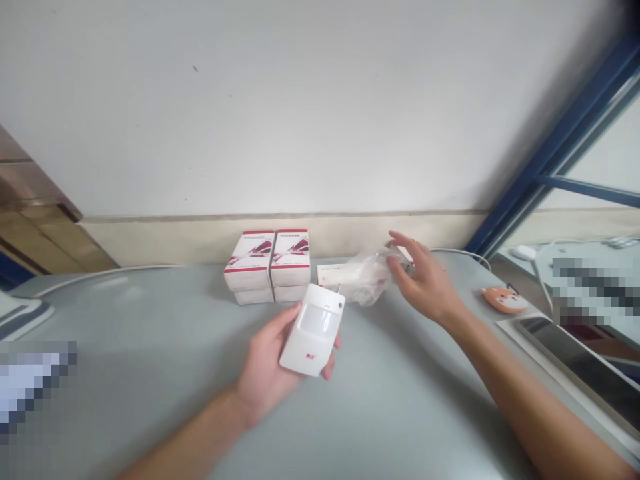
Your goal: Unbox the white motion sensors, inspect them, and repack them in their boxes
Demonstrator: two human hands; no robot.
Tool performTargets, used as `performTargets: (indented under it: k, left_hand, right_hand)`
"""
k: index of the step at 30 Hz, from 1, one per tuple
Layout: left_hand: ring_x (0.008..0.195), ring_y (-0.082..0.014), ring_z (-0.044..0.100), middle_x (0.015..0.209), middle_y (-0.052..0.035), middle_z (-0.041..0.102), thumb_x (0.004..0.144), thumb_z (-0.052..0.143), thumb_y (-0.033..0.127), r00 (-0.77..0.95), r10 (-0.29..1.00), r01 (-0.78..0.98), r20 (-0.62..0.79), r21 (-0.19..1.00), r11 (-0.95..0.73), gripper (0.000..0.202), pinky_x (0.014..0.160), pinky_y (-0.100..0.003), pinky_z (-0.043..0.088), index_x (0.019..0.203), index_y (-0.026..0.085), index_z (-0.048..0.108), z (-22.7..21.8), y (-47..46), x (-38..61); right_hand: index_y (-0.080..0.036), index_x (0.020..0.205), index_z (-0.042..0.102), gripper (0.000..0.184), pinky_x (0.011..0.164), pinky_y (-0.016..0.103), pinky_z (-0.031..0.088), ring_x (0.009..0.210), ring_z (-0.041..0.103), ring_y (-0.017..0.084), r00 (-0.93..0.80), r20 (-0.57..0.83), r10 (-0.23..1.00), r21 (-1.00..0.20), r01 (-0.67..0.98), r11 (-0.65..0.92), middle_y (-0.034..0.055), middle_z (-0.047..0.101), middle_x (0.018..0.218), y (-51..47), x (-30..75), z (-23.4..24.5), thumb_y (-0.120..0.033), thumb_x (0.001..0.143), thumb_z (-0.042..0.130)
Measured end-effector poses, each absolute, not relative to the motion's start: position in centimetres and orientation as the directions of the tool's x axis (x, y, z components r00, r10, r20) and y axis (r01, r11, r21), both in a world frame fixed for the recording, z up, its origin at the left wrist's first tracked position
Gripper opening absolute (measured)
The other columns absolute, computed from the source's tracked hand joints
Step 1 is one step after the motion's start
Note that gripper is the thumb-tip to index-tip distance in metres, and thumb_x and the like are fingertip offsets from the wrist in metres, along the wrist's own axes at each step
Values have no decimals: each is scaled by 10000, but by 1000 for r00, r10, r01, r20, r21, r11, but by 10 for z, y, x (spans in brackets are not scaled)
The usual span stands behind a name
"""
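My left hand (pixel 270 360) is wrapped round a white motion sensor (pixel 315 333), held tilted above the table with its curved lens panel facing up. A small knob and thin antenna-like tip show at the sensor's upper right corner. Farther right, my right hand (pixel 423 280) is at a crumpled clear plastic bag (pixel 370 270), thumb and fingers apart. Whether the fingertips touch the bag is hard to see. Under and beside the bag lies a white box (pixel 330 272), partly covered by it.
Several white and red boxes (pixel 290 257) stand stacked near the wall. An orange animal-faced pouch (pixel 505 299) lies at the right, close to a dark flat device (pixel 575 360). A white cable (pixel 115 270) runs along the table's back left, and a blue frame (pixel 565 127) rises at the right.
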State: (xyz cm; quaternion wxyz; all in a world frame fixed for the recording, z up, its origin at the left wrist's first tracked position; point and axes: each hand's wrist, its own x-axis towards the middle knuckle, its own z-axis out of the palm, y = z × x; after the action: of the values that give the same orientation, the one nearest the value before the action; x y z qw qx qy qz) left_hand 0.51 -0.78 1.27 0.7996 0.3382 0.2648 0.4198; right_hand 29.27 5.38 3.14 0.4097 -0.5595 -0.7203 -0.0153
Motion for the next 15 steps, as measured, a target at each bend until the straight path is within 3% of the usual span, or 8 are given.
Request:
performTargets:
  k: [7, 15]
  left_hand:
    - [633, -281, 688, 878, -188, 757, 1052, 439, 457, 499, 852, -459, -160, 785, 416, 457, 652, -402, 539, 1125, 104, 720, 19, -9, 7]
    - [667, -276, 694, 903, -167, 753, 1055, 431, 466, 536, 832, -423, -143, 807, 412, 445, 662, -387, 518, 1116, 117, 700, 19, -10, 6]
  right_hand:
    - [-233, 1165, 735, 263, 1051, 554, 519, 1172, 715, 349, -18, 635, 772, -406, 842, 354, 130, 780, 1250, 61, 295, 25, -389, 1023, 578]
    - [-260, 1041, 727, 134, 934, 450, 556, 1048, 733, 283, 23, 715, 699, -456, 773, 441, 89, 764, 1150, 53, 288, 37, -336, 991, 628]
